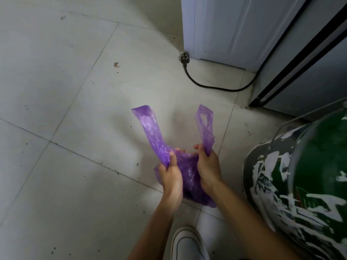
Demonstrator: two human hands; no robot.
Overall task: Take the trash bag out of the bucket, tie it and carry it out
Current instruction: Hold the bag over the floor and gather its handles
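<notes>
- A white shoe (189, 244) with a dark line along its sole shows at the bottom edge, standing on the pale tiled floor (56, 91) between the two bare forearms
- The left hand (171, 177) is closed in a fist around the base of one handle strip of the purple trash bag (187, 175), thumb laid over the plastic
- The right hand (207, 166) is closed around the base of the other handle, fingers curled, thumb pointing toward the left hand
- The bag is out of the bucket and hangs between the two hands above the floor, its crumpled body drooping below the wrists; whether it touches the tiles cannot be told
- The bag's mouth is gathered between the fists and not knotted; both handles stand up free, apart from each other
- The left handle (150, 132) rises as a broad flat strip and bends over at its tip
- The right handle (205, 126) is shorter and shows an open loop near its top
- The bucket (281, 184) sits just to the right of the right forearm, green with white smeared paint over its side, a thin wire bail (293, 122) arched over its rim; what is inside cannot be seen
- Farther off, a black power cord (212, 87) curves across the tiles and ends in a plug (185, 58) lying on the floor
- The plug lies just beside the corner of a white appliance (234, 30) at the top of the view
- A grey cabinet front with a dark gap (300, 59) runs along the upper right, behind the bucket
</notes>
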